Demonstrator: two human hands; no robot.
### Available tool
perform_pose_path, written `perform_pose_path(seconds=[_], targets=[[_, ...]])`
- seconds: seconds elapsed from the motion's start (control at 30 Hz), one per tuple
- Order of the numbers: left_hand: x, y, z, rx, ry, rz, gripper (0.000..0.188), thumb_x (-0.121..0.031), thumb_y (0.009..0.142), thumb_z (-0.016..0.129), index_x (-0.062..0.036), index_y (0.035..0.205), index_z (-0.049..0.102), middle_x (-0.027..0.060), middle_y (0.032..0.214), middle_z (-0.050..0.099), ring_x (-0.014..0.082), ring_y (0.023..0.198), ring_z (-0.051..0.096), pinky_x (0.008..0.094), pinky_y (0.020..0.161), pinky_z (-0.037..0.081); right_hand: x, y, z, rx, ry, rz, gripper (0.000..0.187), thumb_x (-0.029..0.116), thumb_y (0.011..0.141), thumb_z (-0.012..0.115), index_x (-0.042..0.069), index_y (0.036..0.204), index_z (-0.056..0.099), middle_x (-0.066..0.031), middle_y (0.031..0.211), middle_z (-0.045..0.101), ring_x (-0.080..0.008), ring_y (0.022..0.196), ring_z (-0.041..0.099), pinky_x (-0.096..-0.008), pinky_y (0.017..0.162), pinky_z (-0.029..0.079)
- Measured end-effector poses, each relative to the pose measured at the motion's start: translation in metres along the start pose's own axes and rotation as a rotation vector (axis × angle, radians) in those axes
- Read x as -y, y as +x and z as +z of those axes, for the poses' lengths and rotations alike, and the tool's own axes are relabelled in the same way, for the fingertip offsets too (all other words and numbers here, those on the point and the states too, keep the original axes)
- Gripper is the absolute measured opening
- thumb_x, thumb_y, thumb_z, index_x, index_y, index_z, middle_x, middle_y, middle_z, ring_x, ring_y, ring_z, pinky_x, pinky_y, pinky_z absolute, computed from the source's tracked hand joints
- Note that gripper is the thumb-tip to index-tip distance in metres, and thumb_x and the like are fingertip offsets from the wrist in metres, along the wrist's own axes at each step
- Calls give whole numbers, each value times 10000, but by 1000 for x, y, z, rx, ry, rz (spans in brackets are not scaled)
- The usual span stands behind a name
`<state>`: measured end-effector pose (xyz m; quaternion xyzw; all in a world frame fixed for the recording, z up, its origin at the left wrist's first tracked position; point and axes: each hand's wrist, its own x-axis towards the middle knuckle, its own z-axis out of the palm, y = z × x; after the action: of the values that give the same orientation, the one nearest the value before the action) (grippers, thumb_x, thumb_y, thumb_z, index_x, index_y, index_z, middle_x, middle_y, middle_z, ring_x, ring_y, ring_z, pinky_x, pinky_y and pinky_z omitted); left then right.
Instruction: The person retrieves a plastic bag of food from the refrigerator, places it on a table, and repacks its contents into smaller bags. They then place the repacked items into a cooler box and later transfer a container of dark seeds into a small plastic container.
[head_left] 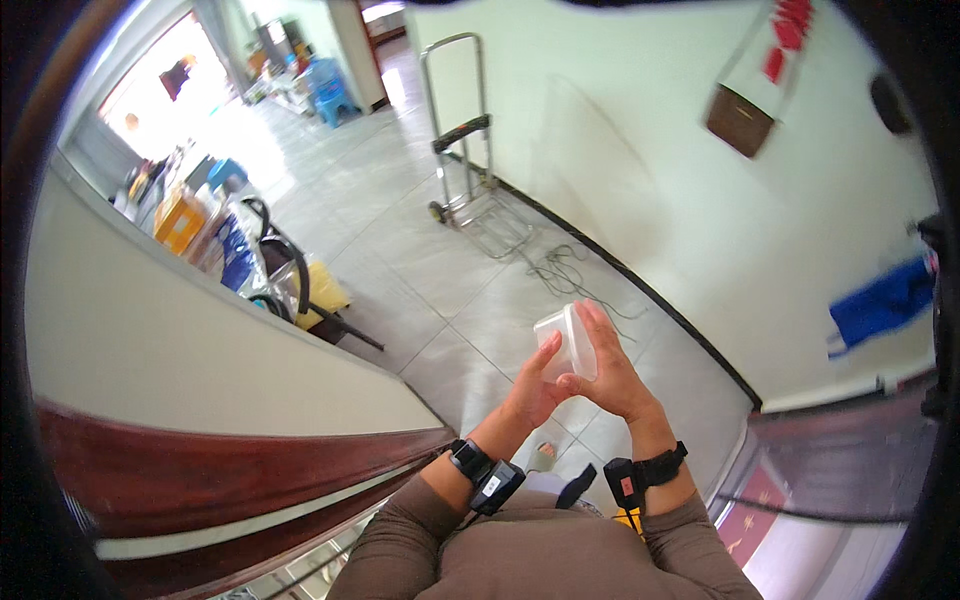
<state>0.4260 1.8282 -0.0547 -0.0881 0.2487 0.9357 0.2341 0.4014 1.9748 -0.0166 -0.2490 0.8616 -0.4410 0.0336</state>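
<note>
Between my two hands, in front of my body, is a small clear plastic container (552,327) with a whitish rim. My left hand (538,385) grips it from the left, its thumb up against the near side. From the right, my right hand (607,365) is wrapped along the rim, fingers stretched toward the top and thumb below. Both hands touch the container, which is tilted. Whether anything is inside cannot be made out. Each wrist wears a black strap with a small black box.
A folding metal hand trolley (465,170) stands by the wall, a loose cord (560,270) on the floor beside it. Bags, boxes and a black-framed item (300,270) crowd the left. A blue stool (330,92) is farther back. A brown bag (740,120) hangs on the right wall.
</note>
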Motion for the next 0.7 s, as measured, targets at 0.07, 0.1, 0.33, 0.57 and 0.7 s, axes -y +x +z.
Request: perform_pose_path(seconds=[0.07,0.1,0.33,0.57,0.7], targets=[[-31,25,-8,-6,-57,49,548,-460,902,474,-103,1309,394,71,1222,517,231,1114,518,382,912,438,-10,52,12,59,-17,-55,999,547,659,722,104,1419,247,-227,1448,221,-415,1341,181,-478,1083,205],[-47,39,-15,-27,-72,92,553,-473,902,466,-106,1310,394,70,1227,516,231,1120,515,383,923,429,-16,79,18,85,-28,-86,995,552,663,716,106,1420,248,-228,1448,220,-415,1339,185,-477,1083,206],[-185,125,-79,-48,-163,306,636,-540,882,471,-124,1349,355,69,1284,472,223,1171,470,393,942,407,-36,285,63,245,-60,-313,971,595,692,664,21,1384,296,-239,1396,313,-400,1317,244,-478,1075,215],[-335,197,-118,-92,-198,414,659,-579,874,449,-149,1360,333,58,1273,475,219,1154,484,384,897,443,-28,479,94,424,13,-365,968,599,674,673,51,1388,315,-229,1375,344,-393,1280,301,-457,1057,257],[-420,214,-148,-174,-201,531,666,-589,872,443,-149,1359,334,65,1281,467,225,1163,476,408,897,441,-11,579,145,474,110,-470,952,611,669,664,50,1371,350,-223,1357,370,-385,1263,323,-448,1055,255]])
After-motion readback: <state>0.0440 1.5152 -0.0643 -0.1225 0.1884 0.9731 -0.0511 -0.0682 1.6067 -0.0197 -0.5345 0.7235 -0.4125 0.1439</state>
